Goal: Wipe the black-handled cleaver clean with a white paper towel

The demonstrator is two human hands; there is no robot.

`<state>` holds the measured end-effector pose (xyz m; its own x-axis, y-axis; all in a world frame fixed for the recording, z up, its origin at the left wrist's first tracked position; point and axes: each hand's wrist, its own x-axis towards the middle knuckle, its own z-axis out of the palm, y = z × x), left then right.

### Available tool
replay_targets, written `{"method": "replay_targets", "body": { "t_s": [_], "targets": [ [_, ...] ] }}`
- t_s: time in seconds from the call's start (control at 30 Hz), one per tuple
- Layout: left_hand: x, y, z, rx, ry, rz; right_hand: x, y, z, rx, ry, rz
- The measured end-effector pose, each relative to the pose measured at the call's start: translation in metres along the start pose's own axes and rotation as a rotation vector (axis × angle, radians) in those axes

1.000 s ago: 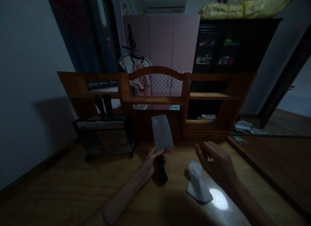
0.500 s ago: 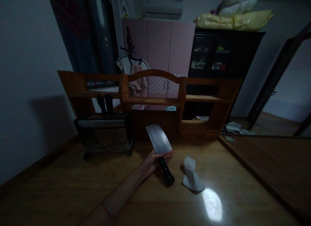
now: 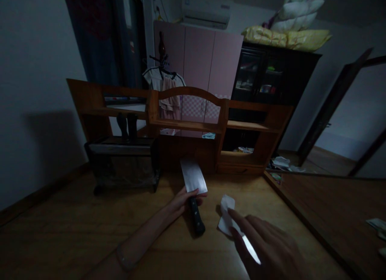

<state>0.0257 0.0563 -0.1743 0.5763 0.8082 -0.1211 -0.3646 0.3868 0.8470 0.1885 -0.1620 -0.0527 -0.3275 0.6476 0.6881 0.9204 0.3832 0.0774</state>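
My left hand [image 3: 183, 200] grips a cleaver [image 3: 194, 178] where the blade meets its black riveted handle. The blade points away from me and the handle slants down toward me. On the wooden table to the right lies a crumpled white cloth or paper [image 3: 226, 205]. Above and partly over it is my right hand [image 3: 267, 242], thumb and forefinger apart, holding nothing. Whether its fingertips touch the white piece I cannot tell.
A black knife rack [image 3: 122, 161] with two black handles stands at the left. Behind it runs a wooden shelf unit [image 3: 187, 125]. A bright reflection lies on the tabletop [image 3: 144, 268], seen between my right thumb and forefinger. A raised wooden edge [image 3: 297, 209] borders the right side.
My right hand has come into view from the lower right and reached over the white piece. My left hand still holds the cleaver, which has turned slightly. The view has shifted a little.
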Motion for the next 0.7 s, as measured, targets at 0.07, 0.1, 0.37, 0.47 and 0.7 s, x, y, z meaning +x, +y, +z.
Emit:
{"method": "replay_targets", "body": {
  "t_s": [0.07,0.1,0.37,0.47,0.7],
  "targets": [
    [0.001,-0.002,0.001,0.018,0.017,0.006,-0.014,0.018,0.03,-0.058,-0.106,0.054],
    [0.002,-0.004,0.001,0.022,0.024,0.009,-0.024,0.025,0.045,-0.076,-0.165,0.102],
    [0.008,-0.01,0.0,0.015,0.011,0.017,-0.076,0.046,0.119,-0.111,-0.325,0.243],
    [0.006,-0.009,0.002,0.002,0.004,0.015,-0.076,0.049,0.126,-0.051,-0.328,0.247],
    [0.002,-0.007,0.004,0.004,-0.012,0.009,-0.065,0.06,0.115,0.126,-0.189,0.391]
  ]
}}
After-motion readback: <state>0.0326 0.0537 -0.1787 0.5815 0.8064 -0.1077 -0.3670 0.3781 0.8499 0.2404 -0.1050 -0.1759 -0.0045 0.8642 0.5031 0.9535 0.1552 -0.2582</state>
